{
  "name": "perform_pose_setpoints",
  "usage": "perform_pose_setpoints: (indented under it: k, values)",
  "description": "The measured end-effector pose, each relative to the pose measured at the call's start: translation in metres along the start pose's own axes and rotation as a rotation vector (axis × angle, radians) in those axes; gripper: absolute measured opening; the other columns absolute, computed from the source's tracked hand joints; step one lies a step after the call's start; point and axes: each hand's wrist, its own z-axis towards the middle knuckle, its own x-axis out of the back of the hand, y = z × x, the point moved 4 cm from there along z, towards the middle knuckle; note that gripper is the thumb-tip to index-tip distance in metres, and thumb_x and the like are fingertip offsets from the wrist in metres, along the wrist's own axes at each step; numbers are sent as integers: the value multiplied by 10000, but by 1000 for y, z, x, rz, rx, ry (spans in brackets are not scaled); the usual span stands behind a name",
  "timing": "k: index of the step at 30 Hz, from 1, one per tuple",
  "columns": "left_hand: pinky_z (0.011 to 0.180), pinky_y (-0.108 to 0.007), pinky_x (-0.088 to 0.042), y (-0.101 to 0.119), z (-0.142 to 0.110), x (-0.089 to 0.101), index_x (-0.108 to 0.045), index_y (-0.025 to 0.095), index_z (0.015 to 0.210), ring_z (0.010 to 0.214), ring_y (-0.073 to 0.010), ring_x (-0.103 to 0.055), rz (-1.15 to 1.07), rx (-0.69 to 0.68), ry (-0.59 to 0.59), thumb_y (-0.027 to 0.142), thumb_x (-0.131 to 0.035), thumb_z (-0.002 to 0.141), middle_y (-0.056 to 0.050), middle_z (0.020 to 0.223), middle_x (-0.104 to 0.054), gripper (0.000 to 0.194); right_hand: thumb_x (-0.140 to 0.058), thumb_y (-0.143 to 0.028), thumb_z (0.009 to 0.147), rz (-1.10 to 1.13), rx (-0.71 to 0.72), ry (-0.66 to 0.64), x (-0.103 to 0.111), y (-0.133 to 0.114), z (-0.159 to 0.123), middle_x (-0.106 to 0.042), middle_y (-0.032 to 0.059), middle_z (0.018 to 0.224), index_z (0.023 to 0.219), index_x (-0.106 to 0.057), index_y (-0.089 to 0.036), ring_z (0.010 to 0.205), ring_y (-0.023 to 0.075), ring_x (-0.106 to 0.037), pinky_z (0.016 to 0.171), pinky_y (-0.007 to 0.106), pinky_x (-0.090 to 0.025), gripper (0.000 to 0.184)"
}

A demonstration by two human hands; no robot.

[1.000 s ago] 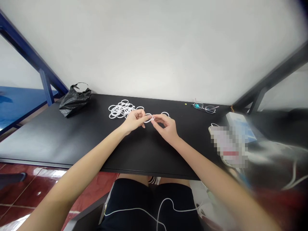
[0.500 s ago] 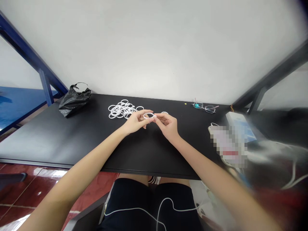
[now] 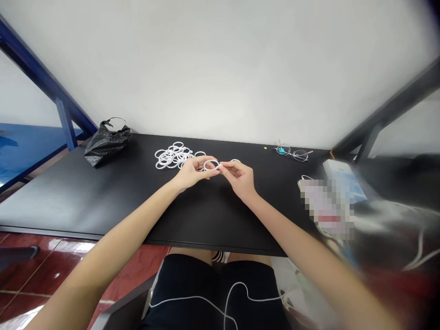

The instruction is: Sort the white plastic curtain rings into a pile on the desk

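My left hand [image 3: 194, 173] is closed, its thumb and fingers pinching a thin white ring [image 3: 205, 163] over the middle of the black table. Closed as well, my right hand [image 3: 239, 178] grips the same ring at its right side with thumb and forefinger. The fingertips of both hands almost meet there and hide part of the ring. A pile of similar white rings [image 3: 170, 156] lies just beyond and left of my left hand. Behind my right hand, the top of another white ring [image 3: 235, 160] peeks out.
A crumpled black plastic bag [image 3: 107, 143] sits at the table's back left. Eyeglasses [image 3: 292, 152] lie at the back right. Nearer on the right are a white box [image 3: 343, 176] and a blurred-out item [image 3: 326, 206]. A white cable [image 3: 192, 298] crosses my lap.
The ring has tilted up a little between my hands, so its opening shows wider. My left fingers have shifted slightly; the other things stay where they were.
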Motion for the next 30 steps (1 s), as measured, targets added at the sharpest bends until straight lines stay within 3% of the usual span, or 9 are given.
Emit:
perform_pose_setpoints:
  k: [11,21,24,26,30]
  values:
    - [631,-252,-563,0,0,0,-674,184,1066,730,-125,-567,16,-27,6,426,-764,725,15,748,-523,428,-733,-430,781,-50,-2,12,-1,-6,0,-731,21,775,814,-722,-215,669,178,-718,698,352,-631,218]
    - [601,-237,-540,-1,2,-3,-603,179,1097,762,-135,-562,89,-73,-3,407,-727,760,4,785,-535,425,-706,-366,806,-83,-15,0,0,-1,1,-733,32,858,862,-709,-218,784,189,-722,796,365,-608,159]
    - [587,-221,-505,-4,3,3,-595,182,1101,830,-157,-584,175,-99,93,420,-732,753,-25,866,-573,443,-691,-312,806,-230,1,16,5,-3,4,-728,46,898,904,-701,-214,830,202,-706,831,389,-584,139]
    - [588,-222,-485,-5,3,9,-592,189,1118,872,-173,-595,260,-130,208,428,-738,747,-41,920,-594,465,-694,-254,787,-433,42,17,9,-4,6,-714,69,1013,939,-700,-215,965,237,-672,919,440,-534,157]
    - [725,-311,-512,-1,1,19,-588,199,1137,951,-216,-595,532,-241,345,404,-709,779,-63,1001,-619,429,-756,-230,711,-841,14,7,17,6,8,-552,135,1350,995,-695,-212,1295,370,-449,1063,596,-352,291]
